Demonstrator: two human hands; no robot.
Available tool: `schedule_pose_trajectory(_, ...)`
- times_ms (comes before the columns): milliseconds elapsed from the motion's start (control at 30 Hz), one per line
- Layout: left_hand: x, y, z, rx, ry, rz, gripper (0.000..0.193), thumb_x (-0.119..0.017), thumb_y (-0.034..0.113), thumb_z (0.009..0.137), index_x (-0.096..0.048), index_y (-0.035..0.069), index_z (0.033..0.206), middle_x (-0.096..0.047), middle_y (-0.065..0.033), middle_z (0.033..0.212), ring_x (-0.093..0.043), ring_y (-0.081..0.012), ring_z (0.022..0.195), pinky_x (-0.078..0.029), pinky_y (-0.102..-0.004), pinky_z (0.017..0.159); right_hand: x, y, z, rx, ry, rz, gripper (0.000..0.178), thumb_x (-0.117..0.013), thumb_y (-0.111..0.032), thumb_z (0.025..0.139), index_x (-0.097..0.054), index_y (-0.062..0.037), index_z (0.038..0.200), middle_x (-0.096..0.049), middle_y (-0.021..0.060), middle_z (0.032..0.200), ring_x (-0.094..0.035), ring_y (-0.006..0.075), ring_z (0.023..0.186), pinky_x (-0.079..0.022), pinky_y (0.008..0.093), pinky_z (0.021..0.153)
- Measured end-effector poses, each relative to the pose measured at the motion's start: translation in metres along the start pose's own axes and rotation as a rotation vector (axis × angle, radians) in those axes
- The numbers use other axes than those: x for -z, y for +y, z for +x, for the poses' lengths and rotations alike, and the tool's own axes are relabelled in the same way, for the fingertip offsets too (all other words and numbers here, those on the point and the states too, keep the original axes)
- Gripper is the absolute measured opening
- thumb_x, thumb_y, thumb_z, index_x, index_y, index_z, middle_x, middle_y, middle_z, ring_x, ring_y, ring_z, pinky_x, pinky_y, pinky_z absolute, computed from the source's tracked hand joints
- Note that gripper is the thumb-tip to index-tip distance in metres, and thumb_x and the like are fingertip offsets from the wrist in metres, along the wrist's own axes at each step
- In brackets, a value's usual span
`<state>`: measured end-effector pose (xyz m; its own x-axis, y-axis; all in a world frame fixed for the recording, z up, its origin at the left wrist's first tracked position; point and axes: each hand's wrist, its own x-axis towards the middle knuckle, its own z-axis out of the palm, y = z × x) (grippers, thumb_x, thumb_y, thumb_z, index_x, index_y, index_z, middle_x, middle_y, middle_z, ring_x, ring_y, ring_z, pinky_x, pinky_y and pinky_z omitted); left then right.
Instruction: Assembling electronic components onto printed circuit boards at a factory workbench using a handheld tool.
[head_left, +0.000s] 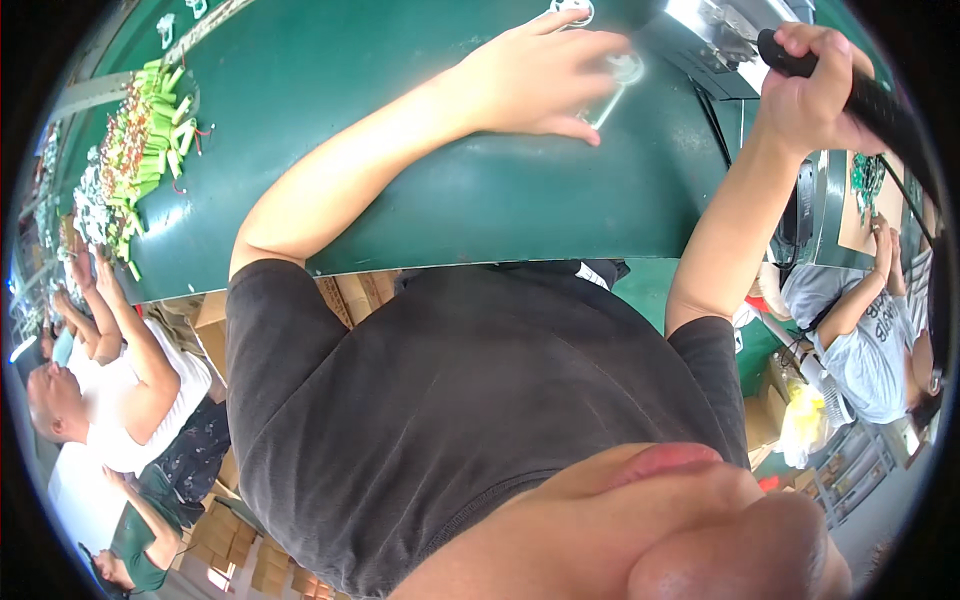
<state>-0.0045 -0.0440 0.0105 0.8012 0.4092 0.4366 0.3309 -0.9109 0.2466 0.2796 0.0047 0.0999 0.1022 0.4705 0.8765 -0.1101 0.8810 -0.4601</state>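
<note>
The left hand (550, 82) was open over the green table (350, 75), palm down, its fingers spread toward the right. A pale, partly see-through piece (625, 68) lay at its fingertips, toward the far side of the table; the area was blurred, so I could not tell whether the fingers touched it. A white ring-shaped piece (573, 12) sat a little farther off, just by the index finger.

The right hand (812, 95) was raised at the far right, its fingers closed round a thick black handle (878, 108) that sloped down toward the right. Just left of it stood a grey metal machine (705, 40), near the pale piece.

At the table's left end was a heap of bright green cylinders (155, 150) with thin red wires, and nearer still to the left edge were many small white parts (92, 205). Beyond that end, a person in a white top (135, 400) had both arms stretched toward the heap. On the right, a person in a light grey shirt (870, 335) had their hands by some green parts (868, 178) on a brown sheet (855, 225).
</note>
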Motion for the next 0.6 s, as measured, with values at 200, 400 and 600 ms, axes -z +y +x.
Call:
schedule_pose_trajectory(200, 0.008, 0.001, -0.001, -0.048, 0.098, 0.036, 0.037, -0.072, 0.034, 0.087, -0.059, 0.012, 0.115, -0.057, -0.0131, 0.125, -0.054, -0.0308, 0.126, -0.032, -0.0582, 0.117, -0.022, -0.004, -0.011, -0.229, 0.067, -0.247, 0.014, -0.062, 0.012, 0.081, -0.059, 0.0096, 0.067, -0.06, 0.0181, 0.06, -0.057, 0.0247, 0.049, -0.052, 0.0371, 0.052)
schedule_pose_trajectory(400, 0.002, 0.006, 0.003, 0.022, 0.146, 0.117, 0.032, -0.074, 0.03, 0.084, -0.063, 0.011, 0.107, -0.056, -0.0133, 0.124, -0.052, -0.0298, 0.127, -0.032, -0.0623, 0.117, -0.019, -0.011, -0.041, -0.404, 0.066, 0.167, 0.015, -0.053, 0.004, 0.084, -0.066, 0.0076, 0.078, -0.053, 0.0127, 0.066, -0.05, 0.0257, 0.056, -0.044, 0.043, 0.056)
schedule_pose_trajectory(600, 0.012, 0.008, 0.005, -0.05, 0.119, 0.029, 0.031, -0.077, 0.029, 0.079, -0.067, 0.011, 0.102, -0.055, -0.0127, 0.126, -0.05, -0.0315, 0.127, -0.032, -0.0617, 0.117, -0.072, -0.029, -0.043, -0.231, -0.107, 0.037, 0.05, -0.054, 0.0, 0.096, -0.036, -0.0033, 0.142, -0.047, 0.0041, 0.074, -0.048, 0.0146, 0.054, -0.045, 0.0302, 0.051)
